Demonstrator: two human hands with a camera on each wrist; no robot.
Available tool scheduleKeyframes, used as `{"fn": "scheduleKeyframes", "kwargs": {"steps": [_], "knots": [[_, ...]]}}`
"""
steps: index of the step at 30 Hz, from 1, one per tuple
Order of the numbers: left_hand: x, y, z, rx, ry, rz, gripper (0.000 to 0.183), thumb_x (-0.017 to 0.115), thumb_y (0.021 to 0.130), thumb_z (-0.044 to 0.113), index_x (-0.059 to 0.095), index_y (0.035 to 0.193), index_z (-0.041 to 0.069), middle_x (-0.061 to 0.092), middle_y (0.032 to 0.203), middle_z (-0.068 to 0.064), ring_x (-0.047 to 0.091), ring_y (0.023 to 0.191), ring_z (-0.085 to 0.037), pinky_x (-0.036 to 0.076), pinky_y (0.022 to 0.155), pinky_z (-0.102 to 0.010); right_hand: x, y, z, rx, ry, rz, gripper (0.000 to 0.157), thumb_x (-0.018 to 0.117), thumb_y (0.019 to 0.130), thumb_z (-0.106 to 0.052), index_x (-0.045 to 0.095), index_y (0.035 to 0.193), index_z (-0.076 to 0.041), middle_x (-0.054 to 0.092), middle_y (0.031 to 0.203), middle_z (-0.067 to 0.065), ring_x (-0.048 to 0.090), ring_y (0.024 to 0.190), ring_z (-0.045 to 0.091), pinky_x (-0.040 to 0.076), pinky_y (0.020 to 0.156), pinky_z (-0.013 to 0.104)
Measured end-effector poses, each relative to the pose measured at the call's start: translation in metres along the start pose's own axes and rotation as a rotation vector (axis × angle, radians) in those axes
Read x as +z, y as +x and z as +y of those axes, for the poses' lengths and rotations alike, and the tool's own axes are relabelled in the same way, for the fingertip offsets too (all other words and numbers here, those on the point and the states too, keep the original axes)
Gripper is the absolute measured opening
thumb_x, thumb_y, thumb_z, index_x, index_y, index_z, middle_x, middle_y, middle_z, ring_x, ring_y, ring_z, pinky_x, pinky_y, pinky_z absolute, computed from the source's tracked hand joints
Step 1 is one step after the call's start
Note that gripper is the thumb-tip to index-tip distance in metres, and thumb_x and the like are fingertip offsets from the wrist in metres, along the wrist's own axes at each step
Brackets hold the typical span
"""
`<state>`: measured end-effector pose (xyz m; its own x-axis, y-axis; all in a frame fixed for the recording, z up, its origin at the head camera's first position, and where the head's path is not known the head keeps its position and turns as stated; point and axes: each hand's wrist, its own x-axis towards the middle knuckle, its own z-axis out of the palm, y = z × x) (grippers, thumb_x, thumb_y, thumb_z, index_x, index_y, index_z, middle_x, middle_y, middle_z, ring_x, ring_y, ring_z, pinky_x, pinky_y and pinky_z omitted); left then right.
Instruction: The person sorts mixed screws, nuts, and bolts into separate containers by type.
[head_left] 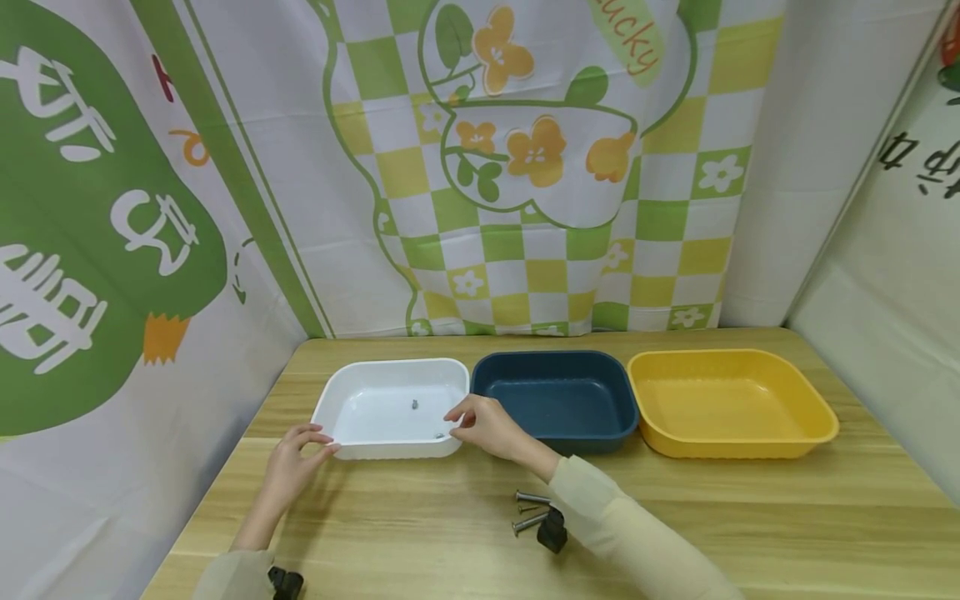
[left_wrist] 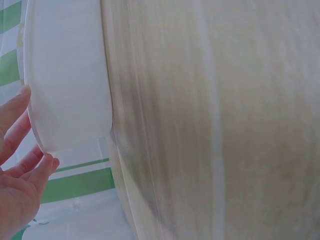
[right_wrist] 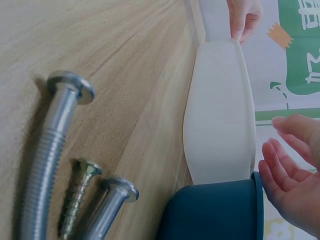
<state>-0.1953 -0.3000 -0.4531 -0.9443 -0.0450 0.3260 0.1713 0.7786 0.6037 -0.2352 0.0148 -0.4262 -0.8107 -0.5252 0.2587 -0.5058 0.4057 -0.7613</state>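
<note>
My left hand (head_left: 296, 462) holds the front left corner of the white tray (head_left: 397, 450) by its rim, thumb and fingertips at the edge. Above that tray's right side is my right hand (head_left: 487, 425), its thumb and forefinger a little apart. In the right wrist view the fingers (right_wrist: 282, 167) are loosely bent, and nothing shows between them. One small metal piece (head_left: 415, 404) lies toward the middle of the white tray. Another small metal piece (head_left: 439, 436) lies near its front right, below my right fingertips; both are too small to identify.
A dark blue tray (head_left: 555, 437) stands against the white one, with a yellow tray (head_left: 735, 448) to its right. Two bolts (right_wrist: 47, 145) and a thinner screw (right_wrist: 80, 195) lie on the wooden table (head_left: 420, 533) under my right forearm. Printed curtains (head_left: 525, 250) enclose the table.
</note>
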Motion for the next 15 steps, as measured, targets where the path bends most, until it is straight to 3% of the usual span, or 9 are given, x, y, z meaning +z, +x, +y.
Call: {"fn": "scheduleKeyframes", "kwargs": {"steps": [11,15], "knots": [[-0.003,-0.002,0.009,0.000,0.047,-0.062,0.019,0.068,0.081,0.009,0.065,0.091,-0.007,0.053,0.113,-0.029,0.049,0.107,-0.047,0.038,0.091,-0.056,-0.012,-0.017,-0.002,-0.018,0.010,-0.015,0.017,0.067,0.080,-0.003,0.068,0.096,0.002,0.063,0.087,0.011,0.058,0.074,0.016,0.045,0.065,0.017],[-0.001,-0.003,0.012,0.035,0.054,-0.045,0.018,0.068,0.080,0.007,0.065,0.091,-0.006,0.053,0.111,-0.030,0.049,0.106,-0.047,0.038,0.091,-0.057,-0.017,-0.023,-0.002,-0.011,0.009,-0.025,0.018,0.067,0.081,-0.005,0.067,0.098,0.002,0.063,0.091,0.011,0.060,0.078,0.019,0.047,0.067,0.019]]}}
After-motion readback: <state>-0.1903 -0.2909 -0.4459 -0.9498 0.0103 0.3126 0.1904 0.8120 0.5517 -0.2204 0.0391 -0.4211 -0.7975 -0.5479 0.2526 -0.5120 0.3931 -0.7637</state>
